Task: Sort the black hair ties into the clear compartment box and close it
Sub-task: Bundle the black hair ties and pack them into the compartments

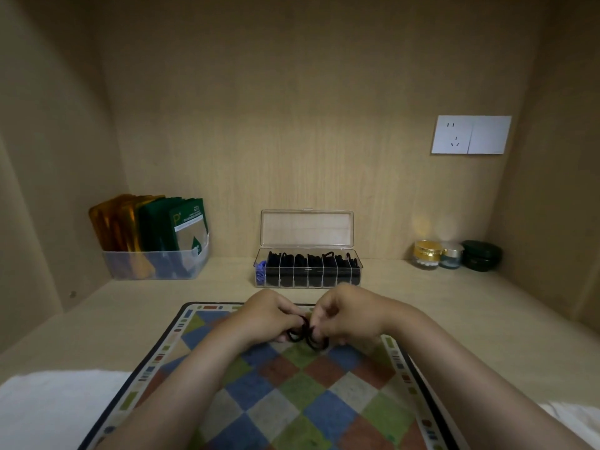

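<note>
Both hands are low over the far half of the checkered mat, close together, with knuckles nearly meeting. The left hand has its fingers curled inward and grips one side of a small bunch of black hair ties. The right hand has its fingers curled likewise and pinches the other side of the same bunch. The loops hang between and just beneath the fingertips, at or just above the mat; contact with the mat cannot be confirmed.

The clear compartment box stands on the bench just beyond the hands, off the mat's far edge. Its lid is open and stands upright behind the tray. The divided compartments are filled with more black ties. The end compartment on the left-hand side holds a blue item, too small to identify.

Further beyond and to the left of the left hand is a clear bin holding upright orange and green sachets. Beyond and to the right of the right hand, three small jars sit in a row against the back panel. A white wall socket is mounted above them. A white cloth lies nearer than the hands, at the left.
</note>
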`<control>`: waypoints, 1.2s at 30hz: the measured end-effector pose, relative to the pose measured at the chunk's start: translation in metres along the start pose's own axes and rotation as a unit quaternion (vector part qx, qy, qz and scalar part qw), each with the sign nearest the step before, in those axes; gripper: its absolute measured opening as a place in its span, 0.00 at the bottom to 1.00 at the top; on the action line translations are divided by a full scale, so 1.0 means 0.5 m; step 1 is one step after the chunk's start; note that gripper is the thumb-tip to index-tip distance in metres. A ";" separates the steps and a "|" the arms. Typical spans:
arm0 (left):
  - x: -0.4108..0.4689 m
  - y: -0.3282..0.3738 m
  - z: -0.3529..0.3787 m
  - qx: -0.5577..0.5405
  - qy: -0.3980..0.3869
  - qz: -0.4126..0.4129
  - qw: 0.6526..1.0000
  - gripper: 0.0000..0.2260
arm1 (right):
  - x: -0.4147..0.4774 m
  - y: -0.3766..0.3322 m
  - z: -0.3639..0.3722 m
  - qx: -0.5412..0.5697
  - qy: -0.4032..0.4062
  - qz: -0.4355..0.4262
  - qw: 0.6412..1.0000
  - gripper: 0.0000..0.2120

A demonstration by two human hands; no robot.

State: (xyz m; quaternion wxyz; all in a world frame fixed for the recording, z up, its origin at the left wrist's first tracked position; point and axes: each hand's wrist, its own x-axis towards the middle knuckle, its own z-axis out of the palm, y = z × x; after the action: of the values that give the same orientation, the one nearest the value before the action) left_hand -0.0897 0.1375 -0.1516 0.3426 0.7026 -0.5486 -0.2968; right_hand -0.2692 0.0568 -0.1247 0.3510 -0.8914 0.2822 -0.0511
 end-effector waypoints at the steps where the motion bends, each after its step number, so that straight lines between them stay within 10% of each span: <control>1: 0.006 -0.001 0.004 -0.016 0.006 -0.004 1.000 0.07 | 0.004 0.002 -0.002 0.048 0.034 -0.004 0.998 0.01; 15: 0.067 0.041 0.000 -0.352 -0.072 -0.041 0.932 0.11 | 0.075 0.037 -0.024 0.103 0.244 0.011 0.964 0.06; 36: 0.304 0.156 0.015 -0.141 0.067 0.147 0.977 0.13 | 0.149 0.120 -0.224 0.357 0.280 0.061 0.889 0.08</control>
State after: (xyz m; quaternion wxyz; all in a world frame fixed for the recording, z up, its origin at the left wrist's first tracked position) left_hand -0.1063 -0.0247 -0.0994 0.5139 0.5772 -0.5742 -0.2704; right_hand -0.2674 -0.0860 -0.0881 0.5545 -0.6355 0.3854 -0.3743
